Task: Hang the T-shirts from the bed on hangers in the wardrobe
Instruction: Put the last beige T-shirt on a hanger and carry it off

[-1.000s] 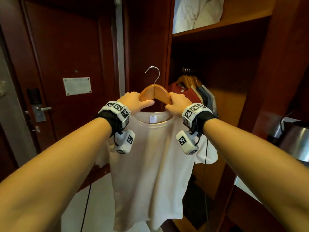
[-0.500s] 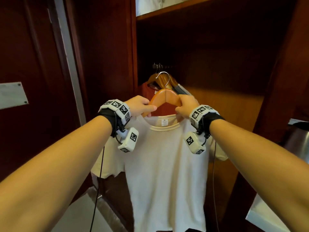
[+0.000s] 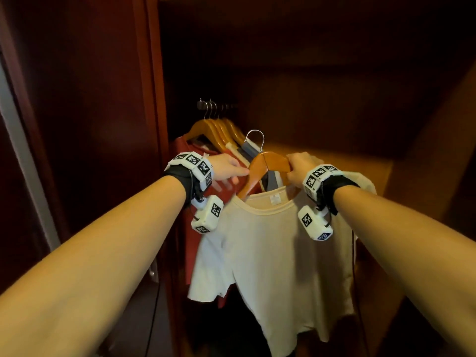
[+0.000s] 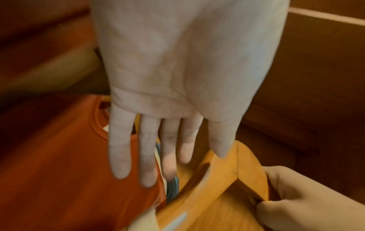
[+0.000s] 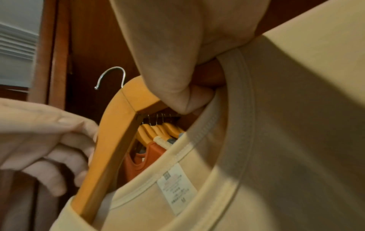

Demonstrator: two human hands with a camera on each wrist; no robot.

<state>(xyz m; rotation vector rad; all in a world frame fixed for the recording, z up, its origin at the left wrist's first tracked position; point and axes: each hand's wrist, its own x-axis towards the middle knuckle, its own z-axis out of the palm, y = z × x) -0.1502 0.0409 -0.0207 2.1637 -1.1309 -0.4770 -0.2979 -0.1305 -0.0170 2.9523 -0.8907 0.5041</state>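
Note:
A cream T-shirt (image 3: 278,243) hangs on a wooden hanger (image 3: 268,163) inside the wardrobe opening. My right hand (image 3: 296,168) grips the hanger's right arm beside the collar (image 5: 233,93). The hanger tilts, and its metal hook (image 3: 255,137) is free in the air, below and right of the rail (image 3: 216,105). My left hand (image 3: 228,175) is off the hanger, its fingers (image 4: 146,153) straight and spread just left of it, over a red T-shirt (image 3: 190,228) hanging on the rail. I cannot tell whether the fingers touch the red fabric.
Several wooden hangers (image 3: 219,130) with shirts crowd the rail's left end. The wardrobe's dark side panel (image 3: 152,124) stands close on the left. A lit wooden wall (image 3: 360,161) lies behind and to the right, where the rail runs into shadow.
My left hand has let go of the hanger and straightened its fingers over the red shirt. The hanger with the cream shirt has moved deeper into the wardrobe and tilted.

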